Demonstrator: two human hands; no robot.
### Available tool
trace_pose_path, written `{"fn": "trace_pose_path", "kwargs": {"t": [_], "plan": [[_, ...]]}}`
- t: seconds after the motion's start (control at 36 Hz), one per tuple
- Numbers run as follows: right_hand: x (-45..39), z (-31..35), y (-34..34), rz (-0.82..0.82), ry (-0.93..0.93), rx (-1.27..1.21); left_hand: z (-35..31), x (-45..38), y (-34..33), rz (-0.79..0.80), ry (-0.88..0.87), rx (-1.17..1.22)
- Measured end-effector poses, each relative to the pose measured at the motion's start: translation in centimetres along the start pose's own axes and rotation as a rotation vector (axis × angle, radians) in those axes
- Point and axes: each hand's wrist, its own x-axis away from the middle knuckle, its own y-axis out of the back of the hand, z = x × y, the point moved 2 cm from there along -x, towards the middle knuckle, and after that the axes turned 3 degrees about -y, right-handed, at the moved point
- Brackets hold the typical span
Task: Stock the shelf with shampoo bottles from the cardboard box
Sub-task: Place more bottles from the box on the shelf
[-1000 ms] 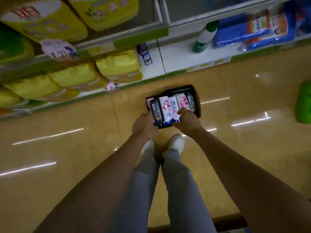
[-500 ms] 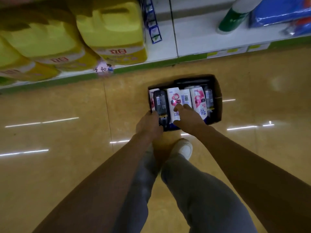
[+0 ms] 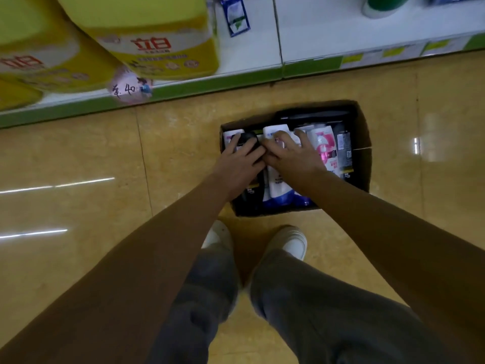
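Note:
An open cardboard box [image 3: 365, 164] sits on the floor in front of my feet, with several shampoo bottles lying side by side in it. My left hand [image 3: 240, 162] curls over a black bottle [image 3: 249, 140] at the box's left side. Just to its right, my right hand [image 3: 292, 156] grips a white bottle with a blue base [image 3: 278, 185], its fingers over the bottle's upper end. A white bottle with a pink label [image 3: 325, 145] and a dark bottle [image 3: 343, 149] lie untouched at the right. The white bottom shelf [image 3: 328, 30] runs beyond the box.
Big yellow detergent jugs [image 3: 157, 38] fill the shelf's left part, with a round price tag [image 3: 128, 88] on its green edge. A green-and-white bottle [image 3: 380, 5] stands at the far right of the shelf. My white shoes [image 3: 291, 243] stand close behind the box on glossy tiles.
I have bent lower toward the box, so it looks bigger. Both hands have slid from the near rim further in and now close over a black and a white bottle.

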Motion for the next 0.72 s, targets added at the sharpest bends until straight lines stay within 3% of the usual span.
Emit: {"fn": "trace_pose_path", "kwargs": {"t": [0.19, 0.33, 0.44, 0.72], "plan": [[-0.7, 0.0, 1.5, 0.067, -0.018, 0.152, 0.7, -0.6, 1.4, -0.058, -0.131, -0.146], [-1.3, 0.4, 1.4, -0.036, -0.031, 0.306, 0.8, -0.9, 0.8, 0.075, -0.078, -0.125], [-1.1, 0.4, 0.5, 0.187, 0.017, 0.304, 0.6, -0.4, 1.1, 0.112, -0.060, -0.086], [4.0, 0.2, 1.1, 0.346, -0.124, 0.179, 0.2, 2.7, 4.2, 0.166, 0.062, -0.124]]}}
